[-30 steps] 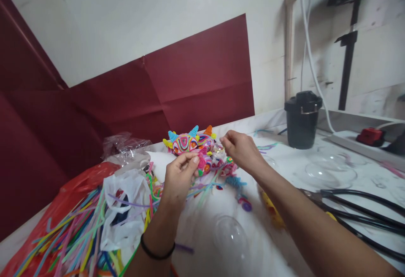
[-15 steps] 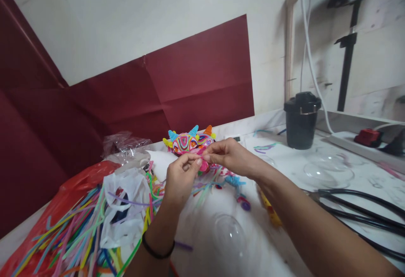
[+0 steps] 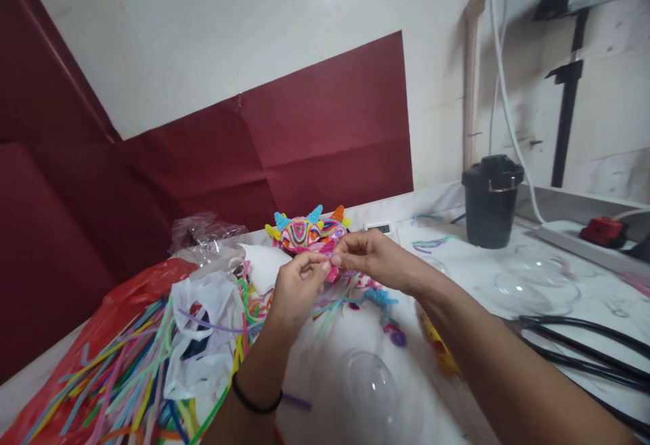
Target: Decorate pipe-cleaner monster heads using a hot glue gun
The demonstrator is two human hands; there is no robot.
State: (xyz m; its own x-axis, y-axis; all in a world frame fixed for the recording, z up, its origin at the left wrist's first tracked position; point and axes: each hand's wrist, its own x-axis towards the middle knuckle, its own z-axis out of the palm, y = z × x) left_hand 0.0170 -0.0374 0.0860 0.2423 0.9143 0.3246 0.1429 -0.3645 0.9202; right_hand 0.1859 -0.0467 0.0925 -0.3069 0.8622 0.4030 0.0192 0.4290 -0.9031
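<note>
Both hands meet over the table, fingertips pinched on a small pink pipe-cleaner piece (image 3: 332, 273). My left hand (image 3: 300, 284) grips it from the left with thumb and forefinger. My right hand (image 3: 366, 255) pinches it from the right; part of the piece is hidden by the fingers. Just behind them sits a colourful pipe-cleaner animal head (image 3: 300, 234) with blue horns and yellow ears. A second such head with an orange horn (image 3: 337, 214) stands beside it, partly covered by the first head and my hand. Loose coloured pieces, some light blue (image 3: 380, 296), lie below my right hand.
Many pipe cleaners (image 3: 126, 364) lie on a red plastic bag (image 3: 109, 309) at left, beside a white bag (image 3: 203, 357). Clear plastic domes (image 3: 370, 384) rest on the table. Black-handled scissors (image 3: 583, 347), a black lidded bin (image 3: 490, 208) and a power strip (image 3: 563, 231) are at right.
The whole view has shifted slightly, so everything appears a little lower and to the right. Both hands keep their pinch on the pink piece, with the fingers slightly moved.
</note>
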